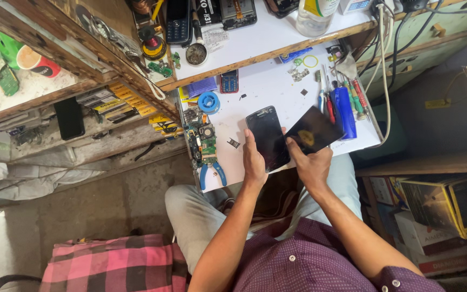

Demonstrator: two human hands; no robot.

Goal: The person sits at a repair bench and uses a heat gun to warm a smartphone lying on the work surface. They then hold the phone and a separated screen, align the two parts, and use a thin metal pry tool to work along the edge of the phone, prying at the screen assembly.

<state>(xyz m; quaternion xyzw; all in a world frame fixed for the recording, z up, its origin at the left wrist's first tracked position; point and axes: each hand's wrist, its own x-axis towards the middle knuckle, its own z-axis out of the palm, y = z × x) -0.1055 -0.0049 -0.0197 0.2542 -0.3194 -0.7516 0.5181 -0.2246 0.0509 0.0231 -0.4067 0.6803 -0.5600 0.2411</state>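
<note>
At nine o'clock from the hands, blue-handled pliers [212, 174] lie at the near left edge of the white worktable [268, 86], just below a green circuit board [205, 141]; a blue solder spool [208, 101] sits at eleven o'clock. The left hand [254, 162] curls around the lower left edge of a dark smartphone [267, 138], thumb on its face, fingers closed behind it. The phone stands tilted over the table's near edge. At three o'clock from it, touching its right side, the right hand [312, 162] pinches a black back panel [313, 131] with a yellowish patch, fingers closed on its lower corner. Screwdrivers [352, 100] lie at one o'clock.
</note>
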